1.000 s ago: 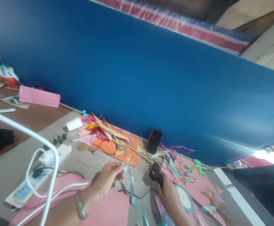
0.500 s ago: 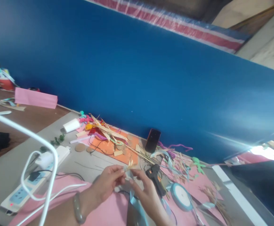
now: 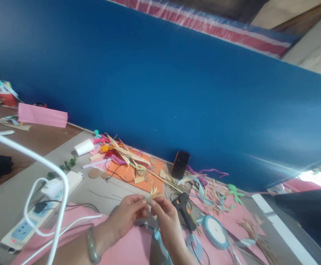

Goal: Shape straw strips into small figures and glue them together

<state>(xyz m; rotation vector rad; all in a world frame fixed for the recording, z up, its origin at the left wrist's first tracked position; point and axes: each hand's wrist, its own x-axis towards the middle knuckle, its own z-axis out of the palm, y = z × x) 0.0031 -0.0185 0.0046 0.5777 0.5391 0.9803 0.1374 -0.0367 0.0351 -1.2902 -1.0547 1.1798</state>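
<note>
My left hand (image 3: 127, 214) and my right hand (image 3: 164, 217) meet above the table, both pinching a small tan straw piece (image 3: 152, 194) with a light blue ribbon (image 3: 158, 241) hanging down from it. A green bangle sits on my left wrist. A black glue gun (image 3: 184, 211) lies on the table just right of my right hand. A spool of light blue ribbon (image 3: 215, 232) rests on pink paper further right.
A white power strip (image 3: 36, 211) with white cables lies at the left. Orange paper (image 3: 130, 173) with straw, cardboard discs and pipe cleaners is behind my hands. A dark phone (image 3: 180, 164) leans on the blue wall (image 3: 160, 92). A pink paper roll (image 3: 42, 115) lies far left.
My right hand let go of the glue gun, which now lies on the table, and came left to join my left hand on the straw piece.
</note>
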